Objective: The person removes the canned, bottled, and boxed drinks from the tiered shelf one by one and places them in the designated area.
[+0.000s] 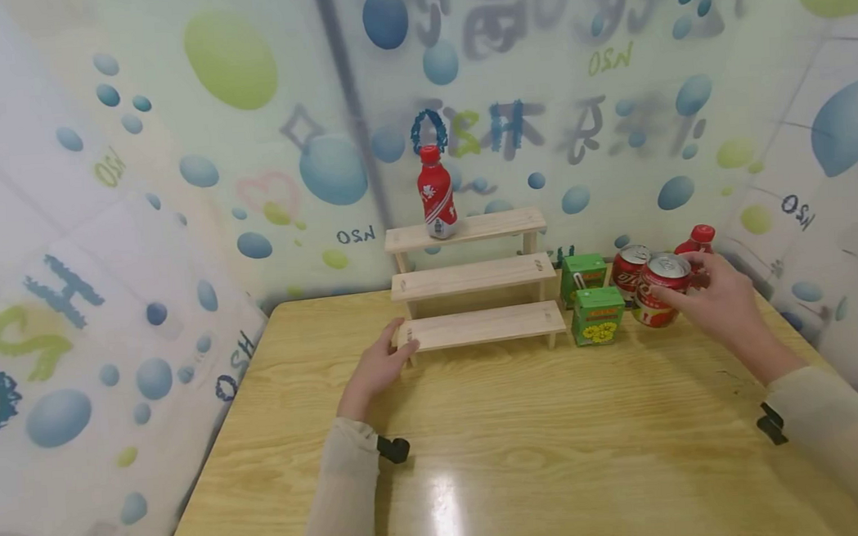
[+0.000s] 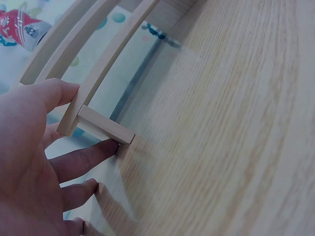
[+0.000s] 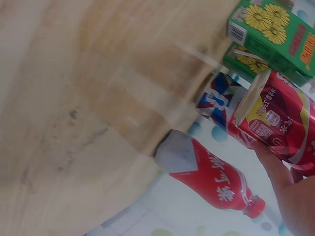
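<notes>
My left hand (image 1: pixel 376 368) holds the left end of a three-step wooden display stand (image 1: pixel 484 324). In the left wrist view, its thumb lies against the lowest plank (image 2: pixel 101 66) and a fingertip touches the short leg (image 2: pixel 106 124). My right hand (image 1: pixel 726 307) grips a red soda can (image 1: pixel 655 295), thumb on one side and fingers on the other. That can (image 3: pixel 275 118) overlaps a second soda can (image 3: pixel 220 98) in the right wrist view. Just behind the hand stands a red-capped bottle (image 3: pixel 211 172), upright on the table.
On the top step stands another red bottle (image 1: pixel 436 194). Two green drink cartons, one in front (image 1: pixel 598 319) and one behind with a straw (image 1: pixel 575 267), stand between the stand and the cans. Patterned sheeting (image 1: pixel 283 170) borders the wooden table (image 1: pixel 484 445) behind and at both sides.
</notes>
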The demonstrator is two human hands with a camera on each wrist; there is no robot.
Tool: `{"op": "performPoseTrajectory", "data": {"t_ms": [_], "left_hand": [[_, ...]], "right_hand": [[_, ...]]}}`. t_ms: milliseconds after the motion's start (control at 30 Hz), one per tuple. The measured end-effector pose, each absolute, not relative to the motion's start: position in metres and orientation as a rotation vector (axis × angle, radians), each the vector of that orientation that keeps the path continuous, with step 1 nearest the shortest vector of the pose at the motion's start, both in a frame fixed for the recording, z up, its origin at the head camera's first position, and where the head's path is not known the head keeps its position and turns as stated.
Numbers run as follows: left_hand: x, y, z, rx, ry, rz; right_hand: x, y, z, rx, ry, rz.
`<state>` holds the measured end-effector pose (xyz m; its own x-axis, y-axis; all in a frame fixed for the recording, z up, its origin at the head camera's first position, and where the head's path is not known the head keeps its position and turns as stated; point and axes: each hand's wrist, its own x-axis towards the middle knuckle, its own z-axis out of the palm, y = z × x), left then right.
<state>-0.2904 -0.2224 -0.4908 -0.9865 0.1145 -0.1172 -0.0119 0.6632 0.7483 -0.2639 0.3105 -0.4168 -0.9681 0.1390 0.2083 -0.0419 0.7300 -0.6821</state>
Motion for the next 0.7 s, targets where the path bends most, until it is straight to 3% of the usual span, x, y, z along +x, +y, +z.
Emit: {"op": "performPoseTrajectory", "data": {"t_ms": [700], "left_hand": [[-0.289, -0.221, -0.49, 0.079, 2.733, 1.224]], "right_hand": [[-0.257, 0.308, -0.448, 0.041, -2.649, 1.071]]}}
